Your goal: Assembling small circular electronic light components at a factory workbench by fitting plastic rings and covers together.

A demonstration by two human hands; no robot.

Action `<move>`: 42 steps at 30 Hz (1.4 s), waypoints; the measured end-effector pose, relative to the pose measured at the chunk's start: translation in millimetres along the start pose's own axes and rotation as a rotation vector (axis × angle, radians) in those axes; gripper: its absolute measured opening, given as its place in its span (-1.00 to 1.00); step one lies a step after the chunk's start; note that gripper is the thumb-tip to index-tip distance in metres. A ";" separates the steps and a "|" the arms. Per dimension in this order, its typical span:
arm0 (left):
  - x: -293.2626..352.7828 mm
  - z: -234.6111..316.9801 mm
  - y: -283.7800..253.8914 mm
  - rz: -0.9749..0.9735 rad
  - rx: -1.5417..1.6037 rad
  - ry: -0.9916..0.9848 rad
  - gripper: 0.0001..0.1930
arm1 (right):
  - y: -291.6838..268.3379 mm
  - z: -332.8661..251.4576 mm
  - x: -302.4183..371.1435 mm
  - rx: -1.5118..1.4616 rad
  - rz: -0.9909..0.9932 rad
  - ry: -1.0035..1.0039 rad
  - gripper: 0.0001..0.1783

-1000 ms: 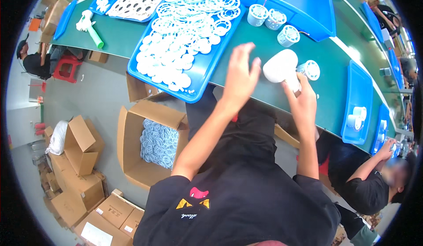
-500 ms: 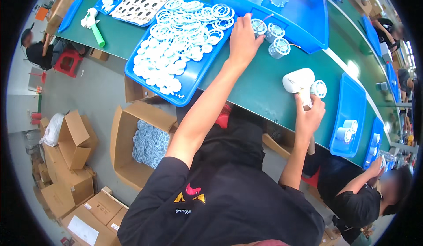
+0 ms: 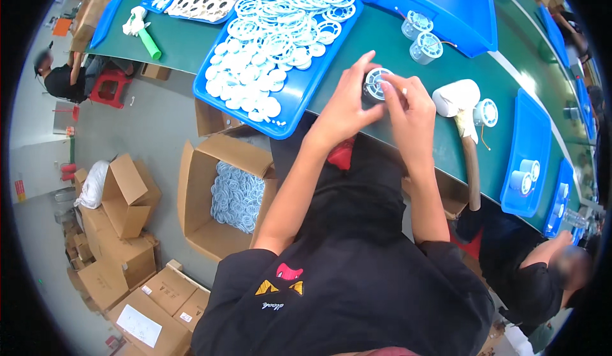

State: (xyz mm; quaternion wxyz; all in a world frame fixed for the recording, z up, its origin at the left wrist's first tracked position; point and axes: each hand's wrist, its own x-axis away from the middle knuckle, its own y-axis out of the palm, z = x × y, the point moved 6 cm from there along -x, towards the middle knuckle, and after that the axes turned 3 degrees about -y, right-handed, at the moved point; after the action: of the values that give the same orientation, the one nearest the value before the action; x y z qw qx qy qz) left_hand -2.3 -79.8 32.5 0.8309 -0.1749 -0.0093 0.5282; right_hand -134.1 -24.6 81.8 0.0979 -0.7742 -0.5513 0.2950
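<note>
A cylindrical part [image 3: 377,84] with a white spoked ring on top stands between my hands near the table's front edge. My left hand [image 3: 349,107] curls round its left side, thumb toward the front. From the right, my right hand [image 3: 413,115] is closed with fingertips at the ring's right rim. Right of that hand lies a mallet with a white head [image 3: 456,97] and wooden handle [image 3: 470,168], and my hands are off it. Another white cylinder with a thin wire [image 3: 486,112] sits against the mallet head. Two similar clear-sided cylinders [image 3: 426,48] stand farther back.
A blue tray [image 3: 287,128] heaped with white spoked rings and discs lies left. A large blue bin [image 3: 440,21] is at the back. A smaller blue tray [image 3: 534,140] holds cylinders at right. A green-handled tool [image 3: 150,43] lies far left. A seated co-worker [image 3: 526,267] is close right.
My right hand has let go of the mallet and moved left to the cylinder. My left hand has brought one cylinder from the group by the bin toward me. The view has shifted slightly.
</note>
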 end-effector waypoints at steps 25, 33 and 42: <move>33.6 1.0 5.5 0.090 0.235 -0.145 0.10 | 20.9 -20.5 -52.0 0.173 -0.506 -0.424 -0.81; 38.6 4.0 8.8 0.199 0.083 0.116 -0.08 | 42.9 16.2 -80.9 0.126 -0.521 -0.162 -0.70; 40.2 12.1 5.7 0.227 0.022 0.113 -0.41 | 109.3 -11.4 -102.8 0.343 -0.556 -0.602 -0.75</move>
State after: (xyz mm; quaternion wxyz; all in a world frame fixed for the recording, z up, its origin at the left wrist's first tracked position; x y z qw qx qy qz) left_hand 8.1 -38.8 35.3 0.7669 -0.1951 0.0633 0.6081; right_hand -63.1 -157.1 74.7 0.1359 -0.4487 -0.6856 0.5569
